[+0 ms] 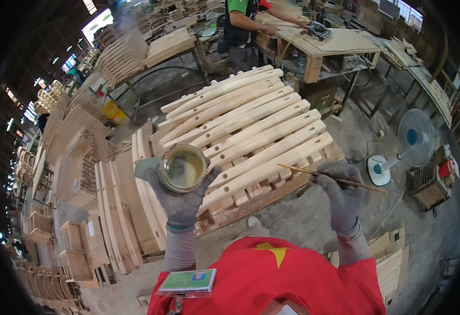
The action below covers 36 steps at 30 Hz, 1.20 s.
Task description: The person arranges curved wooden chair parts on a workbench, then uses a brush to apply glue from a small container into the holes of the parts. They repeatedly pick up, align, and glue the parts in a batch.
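Note:
My left hand (180, 206), in a grey glove, is wrapped round a cup (187, 149) with a pale, cloudy liquid inside. A flat grey-green piece (147, 167) juts out at the cup's left side; whether it belongs to the cup, I cannot tell. Between the gloved fingers of my right hand (341, 193) is a thin brown stick (301, 170), its one end pointing left over the wood. Beyond both hands lie rows of pale wooden slats (261, 152) with round holes near their left ends, stacked in layers. The cup is above the stack's near left corner.
Long curved boards (115, 210) stand left of the stack. A white fan (417, 137) is on the floor at right, near a wooden crate (430, 184). Across the stack, a person (243, 23) works at a bench (340, 43) holding a power tool (318, 30). A yellow bucket (113, 112) sits far left.

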Each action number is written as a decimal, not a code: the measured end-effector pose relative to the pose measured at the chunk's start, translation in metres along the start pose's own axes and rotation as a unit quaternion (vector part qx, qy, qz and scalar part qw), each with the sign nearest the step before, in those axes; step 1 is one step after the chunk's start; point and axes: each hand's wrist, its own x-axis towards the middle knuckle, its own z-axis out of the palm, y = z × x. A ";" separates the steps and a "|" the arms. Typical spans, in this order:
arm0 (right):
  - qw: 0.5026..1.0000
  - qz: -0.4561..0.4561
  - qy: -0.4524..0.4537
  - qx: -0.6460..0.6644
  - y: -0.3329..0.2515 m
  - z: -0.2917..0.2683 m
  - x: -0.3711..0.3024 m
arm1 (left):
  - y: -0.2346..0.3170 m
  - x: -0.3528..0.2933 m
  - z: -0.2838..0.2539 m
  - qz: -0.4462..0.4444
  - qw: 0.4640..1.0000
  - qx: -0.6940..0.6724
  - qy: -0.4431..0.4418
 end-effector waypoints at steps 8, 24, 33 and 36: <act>0.979 -0.055 -0.187 -0.061 0.026 0.063 0.111 | -0.051 0.087 -0.007 0.082 0.990 0.114 0.033; 0.961 0.018 -0.274 -0.034 0.092 0.097 0.181 | -0.074 0.135 0.018 0.115 0.985 -0.067 0.108; 0.928 0.027 -0.365 0.068 0.088 0.009 0.202 | -0.117 0.149 0.052 0.193 0.959 -0.026 0.204; 0.941 0.029 -0.323 0.098 0.105 -0.003 0.211 | -0.133 0.153 0.072 0.169 0.968 -0.076 0.167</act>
